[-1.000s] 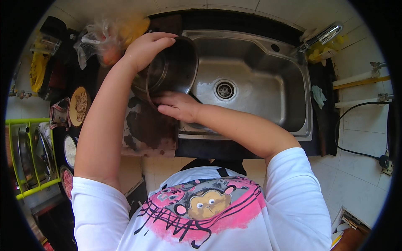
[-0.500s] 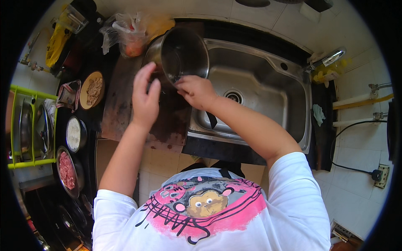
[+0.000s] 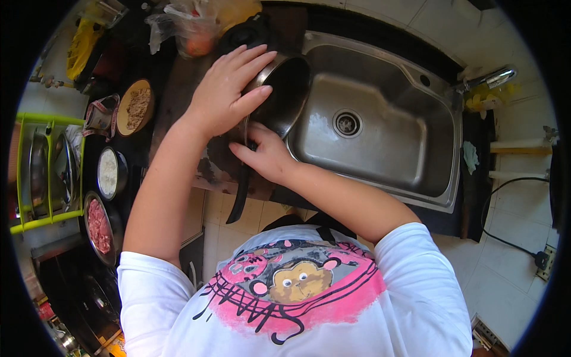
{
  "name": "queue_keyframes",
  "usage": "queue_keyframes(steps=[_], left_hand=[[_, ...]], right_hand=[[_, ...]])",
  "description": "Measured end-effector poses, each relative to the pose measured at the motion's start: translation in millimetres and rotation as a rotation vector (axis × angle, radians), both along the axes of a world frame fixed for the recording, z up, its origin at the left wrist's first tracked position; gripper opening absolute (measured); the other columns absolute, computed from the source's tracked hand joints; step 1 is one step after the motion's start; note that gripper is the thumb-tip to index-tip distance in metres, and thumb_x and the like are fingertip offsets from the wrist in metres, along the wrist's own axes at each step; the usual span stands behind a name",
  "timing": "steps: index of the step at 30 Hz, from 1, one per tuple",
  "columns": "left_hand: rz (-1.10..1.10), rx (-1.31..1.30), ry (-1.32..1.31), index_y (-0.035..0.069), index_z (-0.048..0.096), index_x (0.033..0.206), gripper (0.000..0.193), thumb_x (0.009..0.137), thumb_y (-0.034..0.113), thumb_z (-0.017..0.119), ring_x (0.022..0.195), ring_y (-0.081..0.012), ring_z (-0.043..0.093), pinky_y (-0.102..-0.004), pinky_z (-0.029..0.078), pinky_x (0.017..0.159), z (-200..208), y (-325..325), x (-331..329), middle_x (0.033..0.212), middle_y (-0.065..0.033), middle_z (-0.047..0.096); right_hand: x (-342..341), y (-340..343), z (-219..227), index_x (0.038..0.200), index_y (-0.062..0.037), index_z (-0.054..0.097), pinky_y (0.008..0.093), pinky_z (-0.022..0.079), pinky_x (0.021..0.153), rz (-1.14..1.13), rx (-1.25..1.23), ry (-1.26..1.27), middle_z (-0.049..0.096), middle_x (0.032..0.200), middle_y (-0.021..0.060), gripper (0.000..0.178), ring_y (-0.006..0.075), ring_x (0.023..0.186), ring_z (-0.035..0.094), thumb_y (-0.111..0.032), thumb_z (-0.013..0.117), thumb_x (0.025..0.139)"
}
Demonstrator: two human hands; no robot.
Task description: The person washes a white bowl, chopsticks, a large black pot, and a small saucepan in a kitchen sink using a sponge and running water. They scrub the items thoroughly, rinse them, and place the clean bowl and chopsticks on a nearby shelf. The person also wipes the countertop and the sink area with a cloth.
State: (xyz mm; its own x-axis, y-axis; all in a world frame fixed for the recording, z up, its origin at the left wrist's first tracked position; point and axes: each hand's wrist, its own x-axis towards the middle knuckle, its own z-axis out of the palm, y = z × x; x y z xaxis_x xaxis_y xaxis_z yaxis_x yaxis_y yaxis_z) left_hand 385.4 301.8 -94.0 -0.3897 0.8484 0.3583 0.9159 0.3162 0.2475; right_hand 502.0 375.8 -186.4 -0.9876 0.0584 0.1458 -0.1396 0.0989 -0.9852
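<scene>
While tilted at the sink (image 3: 443, 128) edge, the pot (image 3: 284, 98) was covered by the left hand (image 3: 229, 89), fingers spread. Its black handle (image 3: 239, 193) was gripped by the right hand (image 3: 264, 157).

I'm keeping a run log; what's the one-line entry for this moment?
left hand: flat on pot's outside | right hand: gripping pot's black handle | pot: tilted on its side at sink edge | sink basin: nothing in it
</scene>
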Motion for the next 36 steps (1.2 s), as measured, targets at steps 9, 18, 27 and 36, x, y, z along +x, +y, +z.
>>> queue_keyframes(steps=[9, 18, 27, 36], left_hand=[[-0.052, -0.052, -0.071, 0.011, 0.057, 0.115, 0.039, 0.081, 0.029, 0.050, 0.116, -0.0264, 0.046, -0.0353, 0.035, 0.098, 2, 51, -14, 0.121, -0.0081, 0.054], [0.067, -0.082, -0.151, 0.011, 0.060, 0.111, 0.039, 0.081, 0.034, 0.050, 0.110, -0.0262, 0.051, -0.0323, 0.039, 0.093, 3, 69, -20, 0.117, -0.0103, 0.057], [0.164, -0.078, -0.172, 0.015, 0.063, 0.107, 0.046, 0.075, 0.044, 0.047, 0.102, -0.0267, 0.055, -0.0349, 0.044, 0.087, -2, 84, -26, 0.111, -0.0064, 0.060], [0.230, -0.142, -0.195, 0.021, 0.063, 0.107, 0.045, 0.074, 0.045, 0.046, 0.098, -0.0266, 0.058, -0.0353, 0.046, 0.085, 0, 89, -29, 0.107, -0.0062, 0.062]], right_hand=[[-59, 126, -38, 0.113, -0.0119, 0.060, 0.0404, 0.016, 0.108, 0.046, 1.628, 0.390, 0.048, 0.127, 0.0087, 0.042, 0.0281, 0.126, 0.032, -0.036, 0.045, 0.081], [-48, 98, -56, 0.115, -0.0085, 0.057, 0.0409, 0.026, 0.105, 0.200, 1.217, 0.218, 0.043, 0.132, 0.0111, 0.038, 0.0306, 0.124, 0.036, -0.026, 0.042, 0.084], [-31, 92, -62, 0.104, -0.0137, 0.064, 0.0433, 0.019, 0.108, 0.036, 1.146, 0.260, 0.052, 0.123, 0.0052, 0.031, 0.0277, 0.126, 0.034, -0.028, 0.048, 0.082], [-32, 101, -53, 0.098, -0.0143, 0.066, 0.0452, 0.015, 0.109, -0.059, 1.213, 0.314, 0.054, 0.120, 0.0035, 0.028, 0.0280, 0.126, 0.033, -0.030, 0.049, 0.082]])
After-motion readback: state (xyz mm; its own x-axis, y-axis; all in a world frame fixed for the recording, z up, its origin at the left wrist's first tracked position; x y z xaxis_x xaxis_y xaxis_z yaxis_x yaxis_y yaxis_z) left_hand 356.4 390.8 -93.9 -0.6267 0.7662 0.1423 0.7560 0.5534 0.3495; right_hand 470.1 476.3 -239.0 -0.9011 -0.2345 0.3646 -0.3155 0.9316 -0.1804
